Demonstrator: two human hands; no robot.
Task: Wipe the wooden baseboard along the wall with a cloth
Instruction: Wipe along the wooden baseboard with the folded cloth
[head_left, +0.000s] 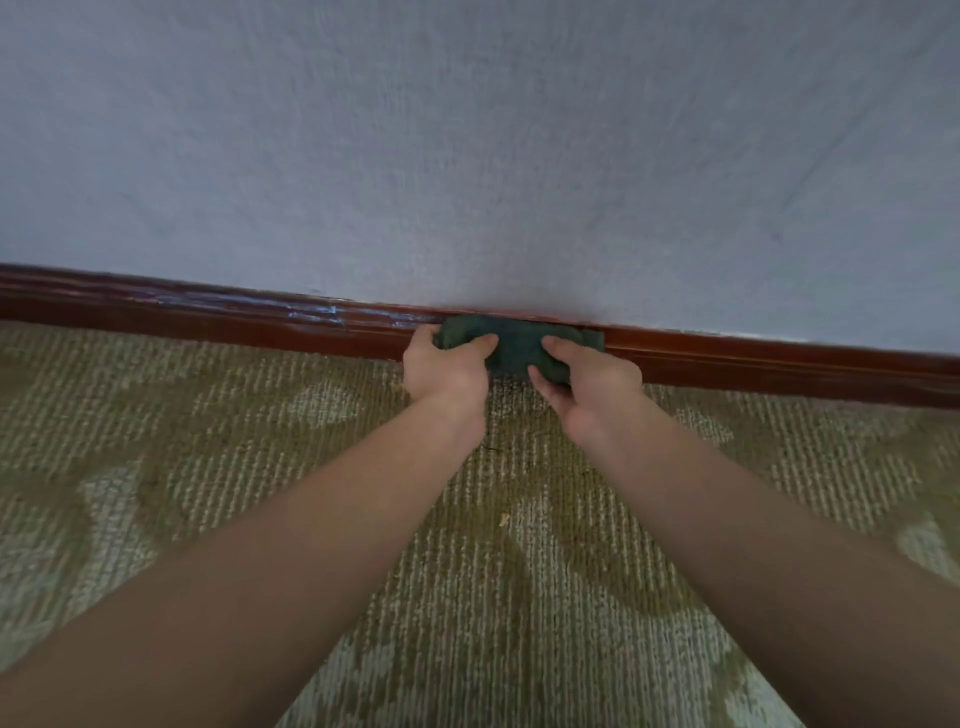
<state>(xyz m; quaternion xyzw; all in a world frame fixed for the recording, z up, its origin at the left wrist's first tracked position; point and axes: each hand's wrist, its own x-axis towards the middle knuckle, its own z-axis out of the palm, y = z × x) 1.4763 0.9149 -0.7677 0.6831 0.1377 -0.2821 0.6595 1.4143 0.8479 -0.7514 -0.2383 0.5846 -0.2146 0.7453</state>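
Observation:
A dark reddish-brown wooden baseboard (208, 319) runs along the foot of the wall from left to right. A folded dark green cloth (517, 343) is pressed against it near the middle of the view. My left hand (447, 369) grips the cloth's left end, thumb on its front. My right hand (587, 384) holds the cloth's right part, fingers curled over its front and lower edge. The stretch of baseboard behind the cloth is hidden. Left of the cloth the wood shows pale bluish streaks.
A pale grey-blue textured wall (493, 156) rises above the baseboard. An olive and beige patterned carpet (208, 441) covers the floor in front, with a small crumb (503, 519) lying on it between my forearms.

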